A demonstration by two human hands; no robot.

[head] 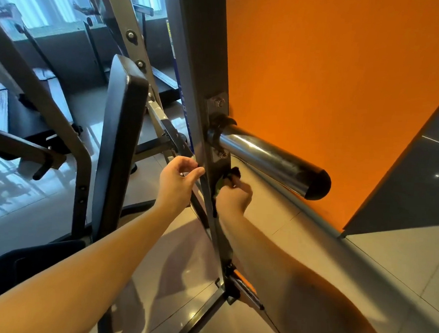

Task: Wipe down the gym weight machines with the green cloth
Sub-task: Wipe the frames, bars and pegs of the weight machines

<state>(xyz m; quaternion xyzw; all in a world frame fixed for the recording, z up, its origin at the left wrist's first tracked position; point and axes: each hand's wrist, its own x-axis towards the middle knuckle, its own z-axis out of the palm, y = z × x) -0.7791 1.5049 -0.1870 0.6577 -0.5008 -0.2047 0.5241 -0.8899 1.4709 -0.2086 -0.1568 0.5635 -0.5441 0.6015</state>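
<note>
A dark upright post [206, 63] of the weight machine stands in the middle, with a shiny round weight peg [269, 158] sticking out to its right. My right hand [233, 199] grips the green cloth [221, 184] and holds it against the post's right side, just below the peg; only a small green patch shows. My left hand [178, 182] is on the left side of the post at the same height, its fingers curled round the post's edge.
A black padded backrest [118, 140] stands left of the post. Grey frames and benches [38, 101] fill the left. An orange wall [332, 83] is close on the right. The machine's base bars [232, 291] cross the tiled floor below.
</note>
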